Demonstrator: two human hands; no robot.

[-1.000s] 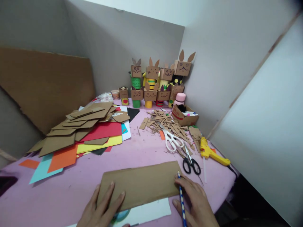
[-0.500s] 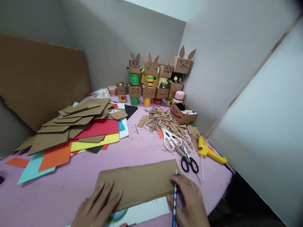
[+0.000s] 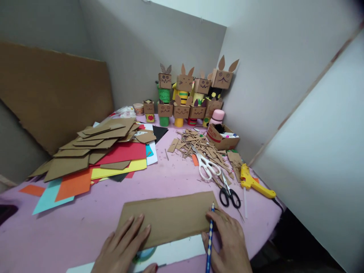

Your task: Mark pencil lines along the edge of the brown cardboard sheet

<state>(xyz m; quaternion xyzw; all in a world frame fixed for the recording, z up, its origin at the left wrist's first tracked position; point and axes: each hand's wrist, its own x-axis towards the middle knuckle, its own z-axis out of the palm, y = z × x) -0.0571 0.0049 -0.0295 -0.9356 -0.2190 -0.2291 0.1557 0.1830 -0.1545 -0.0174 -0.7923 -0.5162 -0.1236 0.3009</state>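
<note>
A brown cardboard rectangle (image 3: 170, 216) lies flat near the table's front edge. Over its left end my left hand (image 3: 123, 242) rests with outstretched fingers, pressing on the board. My right hand (image 3: 227, 239) is at the board's right end, its fingers closed around a blue patterned pencil (image 3: 210, 239). The pencil's tip points away from me, near the board's upper right corner. Along the board's near edge shows a white strip (image 3: 182, 250) with a round blue-green print, partly covered by my left hand.
Right of the board lie black-handled scissors (image 3: 229, 197), white scissors (image 3: 208, 167) and a yellow glue gun (image 3: 256, 184). Cardboard scraps (image 3: 196, 144) are heaped behind them, near a small box (image 3: 223, 138) of pens. Cardboard sheets (image 3: 68, 167) and coloured paper are stacked left. Box-headed animal figures (image 3: 182, 110) stand at the back.
The view has shifted slightly, so the things on the table appear a little further right. Both hands keep their places on the board, and the pencil stays in my right hand.
</note>
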